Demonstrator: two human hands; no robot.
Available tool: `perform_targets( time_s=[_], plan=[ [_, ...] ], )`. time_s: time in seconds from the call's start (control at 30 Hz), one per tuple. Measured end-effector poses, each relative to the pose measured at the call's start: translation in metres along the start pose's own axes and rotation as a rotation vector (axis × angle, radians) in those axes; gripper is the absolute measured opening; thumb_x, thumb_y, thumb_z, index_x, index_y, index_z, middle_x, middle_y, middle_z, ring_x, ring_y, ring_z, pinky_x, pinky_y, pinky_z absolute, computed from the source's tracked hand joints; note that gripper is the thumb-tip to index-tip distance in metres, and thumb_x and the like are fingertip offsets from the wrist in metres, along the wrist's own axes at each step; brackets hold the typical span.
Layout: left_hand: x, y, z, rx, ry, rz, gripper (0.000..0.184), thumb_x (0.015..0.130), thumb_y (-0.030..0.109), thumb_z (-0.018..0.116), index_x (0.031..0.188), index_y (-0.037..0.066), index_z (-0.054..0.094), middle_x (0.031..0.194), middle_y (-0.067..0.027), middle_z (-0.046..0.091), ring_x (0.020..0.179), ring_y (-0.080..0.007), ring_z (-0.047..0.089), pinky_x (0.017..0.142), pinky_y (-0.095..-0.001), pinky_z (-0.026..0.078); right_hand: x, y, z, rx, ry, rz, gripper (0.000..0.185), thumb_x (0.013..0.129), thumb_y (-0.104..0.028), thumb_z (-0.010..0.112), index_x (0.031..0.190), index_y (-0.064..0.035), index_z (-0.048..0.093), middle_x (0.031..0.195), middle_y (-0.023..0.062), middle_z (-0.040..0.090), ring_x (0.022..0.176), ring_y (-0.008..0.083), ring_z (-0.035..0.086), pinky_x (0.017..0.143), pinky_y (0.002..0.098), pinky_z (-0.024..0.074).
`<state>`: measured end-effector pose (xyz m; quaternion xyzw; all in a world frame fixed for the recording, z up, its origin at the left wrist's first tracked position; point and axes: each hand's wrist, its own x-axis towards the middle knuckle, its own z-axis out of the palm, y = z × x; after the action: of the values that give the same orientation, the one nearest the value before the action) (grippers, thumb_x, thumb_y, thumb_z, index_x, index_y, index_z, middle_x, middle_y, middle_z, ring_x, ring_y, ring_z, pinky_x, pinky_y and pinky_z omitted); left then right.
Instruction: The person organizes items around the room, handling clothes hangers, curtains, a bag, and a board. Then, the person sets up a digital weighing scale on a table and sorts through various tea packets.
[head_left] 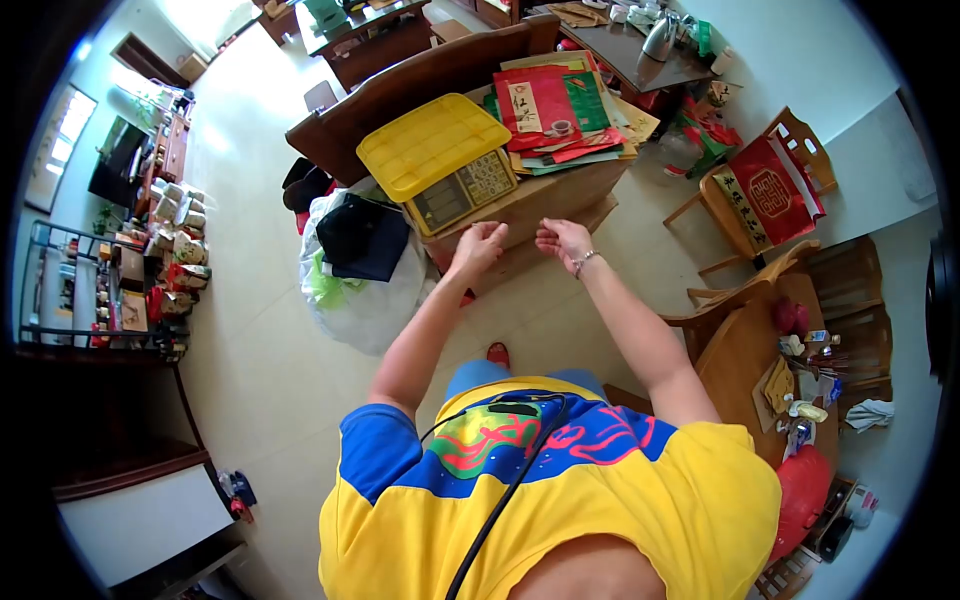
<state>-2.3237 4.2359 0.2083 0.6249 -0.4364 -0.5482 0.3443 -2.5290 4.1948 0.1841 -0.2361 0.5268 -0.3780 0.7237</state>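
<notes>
My left hand [481, 246] is raised before the front of a large cardboard box [555, 203], its fingers curled in and closed. My right hand [564, 241] is level with it, a short gap to the right, fingers bent together in a pinch. Whether either hand holds something small is hidden by the fingers. On the big box, beyond my left hand, stands a patterned yellow box [465, 190] with a yellow plastic lid [433, 145] lying tilted over it. Beside it is a pile of red and green paper bags [548, 105].
Left of the box, dark cloth [365, 235] and a white plastic bag [345, 310] lie on the floor. A wooden bench back [420, 75] rises behind. To the right are a chair with a red bag [772, 195] and a cluttered wooden table [740, 360].
</notes>
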Motion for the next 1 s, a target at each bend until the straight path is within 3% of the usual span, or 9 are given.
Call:
perform_targets(
  time_s=[0.2, 0.37, 0.47, 0.6, 0.73, 0.8, 0.87, 0.93, 1.0],
  plan=[
    [0.018, 0.027, -0.073, -0.239, 0.218, 0.156, 0.040, 0.092, 0.031, 0.060, 0.119, 0.000, 0.057, 0.095, -0.0058, 0.065, 0.073, -0.0114, 0.061, 0.063, -0.0243, 0.049, 0.057, -0.050, 0.074, -0.128, -0.117, -0.081, 0.015, 0.090, -0.018, 0.062, 0.093, -0.0031, 0.059, 0.079, 0.0063, 0.064, 0.066, 0.0156, 0.063, 0.059, 0.0276, 0.0542],
    [0.039, 0.045, -0.119, -0.259, 0.492, 0.195, 0.025, 0.093, 0.019, 0.058, 0.107, -0.001, 0.062, 0.092, -0.0070, 0.066, 0.067, -0.0100, 0.061, 0.058, -0.0216, 0.048, 0.116, -0.096, 0.101, -0.219, -0.088, -0.234, 0.011, 0.088, -0.014, 0.063, 0.088, -0.0035, 0.061, 0.071, 0.0048, 0.064, 0.050, 0.0109, 0.058, 0.043, 0.0242, 0.0458],
    [0.057, 0.040, -0.144, -0.246, 0.647, 0.218, 0.024, 0.090, 0.020, 0.062, 0.104, 0.001, 0.064, 0.083, -0.0039, 0.065, 0.065, -0.0085, 0.060, 0.056, -0.0219, 0.048, 0.151, -0.123, 0.115, -0.322, -0.032, -0.292, 0.010, 0.088, -0.014, 0.063, 0.090, -0.0042, 0.063, 0.070, 0.0035, 0.064, 0.053, 0.0070, 0.057, 0.044, 0.0197, 0.0427],
    [0.076, 0.039, -0.164, -0.090, 0.956, 0.153, 0.034, 0.084, 0.020, 0.068, 0.108, -0.003, 0.062, 0.093, -0.0093, 0.066, 0.081, -0.0168, 0.062, 0.075, -0.0276, 0.050, 0.224, -0.134, 0.118, -0.594, 0.159, -0.407, 0.020, 0.082, -0.016, 0.068, 0.095, -0.0012, 0.066, 0.076, 0.0061, 0.067, 0.064, 0.0137, 0.063, 0.054, 0.0257, 0.0492],
    [0.115, 0.014, -0.183, -0.106, 1.012, -0.022, 0.044, 0.081, 0.022, 0.072, 0.112, -0.005, 0.058, 0.104, -0.0135, 0.064, 0.091, -0.0189, 0.061, 0.079, -0.0290, 0.049, 0.251, -0.147, 0.124, -0.709, 0.157, -0.256, 0.031, 0.077, -0.022, 0.072, 0.095, 0.0011, 0.065, 0.086, 0.0105, 0.068, 0.075, 0.0175, 0.065, 0.067, 0.0296, 0.0508],
    [0.122, 0.010, -0.185, -0.482, 0.878, -0.187, 0.052, 0.078, 0.024, 0.075, 0.115, -0.007, 0.055, 0.110, -0.0149, 0.061, 0.098, -0.0208, 0.060, 0.083, -0.0307, 0.048, 0.257, -0.148, 0.123, -0.770, 0.137, -0.237, 0.032, 0.078, -0.023, 0.071, 0.097, 0.0019, 0.063, 0.093, 0.0132, 0.067, 0.079, 0.0192, 0.065, 0.070, 0.0304, 0.0515],
    [0.124, 0.012, -0.183, -0.505, 0.873, -0.195, 0.047, 0.082, 0.021, 0.071, 0.115, -0.008, 0.055, 0.109, -0.0152, 0.062, 0.098, -0.0229, 0.062, 0.082, -0.0329, 0.050, 0.266, -0.146, 0.123, -0.582, -0.005, -0.064, 0.034, 0.078, -0.022, 0.071, 0.099, 0.0036, 0.062, 0.098, 0.0142, 0.066, 0.083, 0.0215, 0.065, 0.073, 0.0304, 0.0523],
    [0.125, 0.015, -0.186, -0.805, 0.545, -0.150, 0.041, 0.087, 0.018, 0.065, 0.116, -0.008, 0.055, 0.110, -0.0162, 0.063, 0.099, -0.0251, 0.063, 0.082, -0.0351, 0.053, 0.269, -0.149, 0.124, -0.540, -0.082, -0.021, 0.038, 0.079, -0.021, 0.071, 0.105, 0.0060, 0.060, 0.104, 0.0144, 0.066, 0.087, 0.0228, 0.066, 0.076, 0.0306, 0.0530],
    [0.127, 0.019, -0.190, -0.820, 0.515, -0.163, 0.038, 0.089, 0.017, 0.063, 0.116, -0.008, 0.055, 0.111, -0.0163, 0.063, 0.098, -0.0260, 0.064, 0.082, -0.0362, 0.054, 0.268, -0.150, 0.119, -0.473, -0.189, 0.121, 0.043, 0.081, -0.020, 0.070, 0.111, 0.0073, 0.058, 0.107, 0.0152, 0.065, 0.092, 0.0225, 0.066, 0.078, 0.0303, 0.0533]
  ],
)
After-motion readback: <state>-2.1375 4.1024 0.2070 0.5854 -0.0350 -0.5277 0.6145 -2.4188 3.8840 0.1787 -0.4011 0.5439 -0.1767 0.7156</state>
